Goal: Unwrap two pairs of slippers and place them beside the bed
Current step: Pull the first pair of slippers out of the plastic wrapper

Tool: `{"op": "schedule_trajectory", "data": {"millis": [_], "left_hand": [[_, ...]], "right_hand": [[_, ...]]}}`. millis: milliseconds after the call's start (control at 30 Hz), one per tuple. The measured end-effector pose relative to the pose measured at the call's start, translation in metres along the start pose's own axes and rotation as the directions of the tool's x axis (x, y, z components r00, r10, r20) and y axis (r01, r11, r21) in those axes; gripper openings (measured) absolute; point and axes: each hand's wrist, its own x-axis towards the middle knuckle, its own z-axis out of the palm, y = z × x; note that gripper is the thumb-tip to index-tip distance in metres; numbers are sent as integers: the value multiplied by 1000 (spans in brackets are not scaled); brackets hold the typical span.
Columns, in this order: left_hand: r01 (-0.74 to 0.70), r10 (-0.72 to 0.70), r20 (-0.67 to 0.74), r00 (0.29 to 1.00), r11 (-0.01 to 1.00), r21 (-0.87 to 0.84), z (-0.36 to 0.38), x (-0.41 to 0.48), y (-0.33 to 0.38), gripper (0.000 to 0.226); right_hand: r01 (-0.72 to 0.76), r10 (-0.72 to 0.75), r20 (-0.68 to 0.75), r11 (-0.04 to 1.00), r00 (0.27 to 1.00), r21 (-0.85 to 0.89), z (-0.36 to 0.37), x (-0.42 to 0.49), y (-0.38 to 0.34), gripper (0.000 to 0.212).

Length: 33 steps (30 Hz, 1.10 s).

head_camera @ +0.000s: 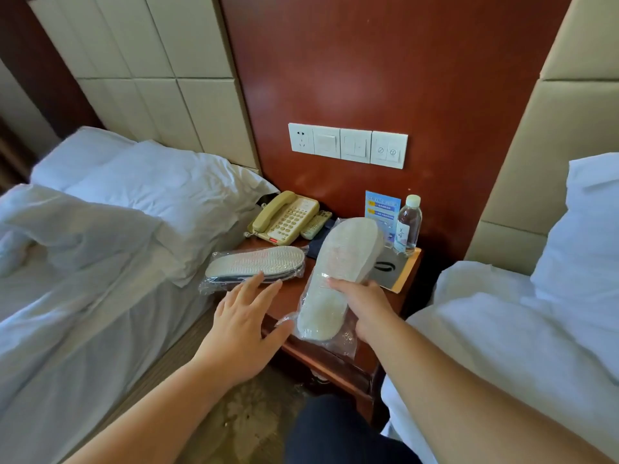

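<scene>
— What have you got hold of?

— My right hand (366, 304) grips one wrapped pair of slippers (341, 262), curled round its edge, sole side towards me. The toe end rises beyond my fingers and the heel end sits beside my wrist. My left hand (243, 321) is spread wide and holds nothing. Its fingertips are just short of the second wrapped pair (256, 262), which lies on the bench (293, 294) ahead of them.

— How will they handle?

— Light, I judge, and thin-soled, so bendy rather than stiff. The clear film looks slick, and a loose grip could let the pair slide.

— Where would you take hold?

— At the slack film (341, 343) hanging beside my right wrist, past the heels. I'd pinch that with my left hand and pull, my right clamped on the soles. The bed (83, 296) lies out beyond my left hand.
</scene>
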Motion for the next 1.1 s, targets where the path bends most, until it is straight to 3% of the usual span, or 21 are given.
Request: {"op": "schedule_trajectory", "data": {"millis": [100, 200, 267, 333, 433, 500, 567, 633, 767, 833, 933, 1000, 1100], "left_hand": [[69, -68, 12, 998, 964, -256, -12, 2, 16, 68], [124, -116, 53, 992, 802, -585, -26, 1, 36, 68], [139, -120, 77, 990, 697, -703, -34, -1, 45, 79], [107, -76, 78, 994, 543, -833, -44, -4, 54, 76], [113, -89, 97, 991, 199, -974, -64, -11, 63, 67], [180, -61, 181, 982, -17, -983, -76, -14, 62, 71], [197, 0, 200, 980, -161, -967, -86, -18, 59, 60], [203, -53, 222, 974, -249, -947, -89, -22, 55, 52], [213, -189, 292, 938, -349, -912, -86, -29, 52, 38], [225, -142, 312, 939, -431, -874, -86, -34, 49, 38], [184, -108, 302, 947, -588, -788, -86, -40, 41, 36], [146, -145, 302, 942, -634, -759, -85, -44, 35, 36], [87, -226, 285, 931, -623, -777, -84, -50, 28, 40]], "right_hand": [[69, -70, 54, 997, 996, 16, 9, -25, -12, 61], [166, -165, 95, 986, 982, 2, 22, -55, -26, 74], [267, -258, 116, 962, 959, -65, 31, -78, -36, 74], [387, -368, 175, 918, 913, -90, 40, -101, -46, 68], [543, -490, 324, 835, 809, -91, 51, -131, -49, 49], [713, -608, 396, 666, 688, -219, 56, -145, -43, 36], [846, -701, 475, 417, 531, -332, 57, -152, -34, 38], [900, -720, 556, 240, 416, -363, 58, -151, -24, 49], [926, -672, 691, -20, 266, -377, 60, -156, -13, 59], [938, -612, 758, -77, 224, -339, 62, -163, -12, 64], [960, -554, 808, -52, 201, -274, 64, -175, -18, 68], [963, -611, 772, -58, 175, -264, 65, -180, -21, 64], [916, -755, 643, -156, 129, -368, 66, -187, -21, 60]]}}
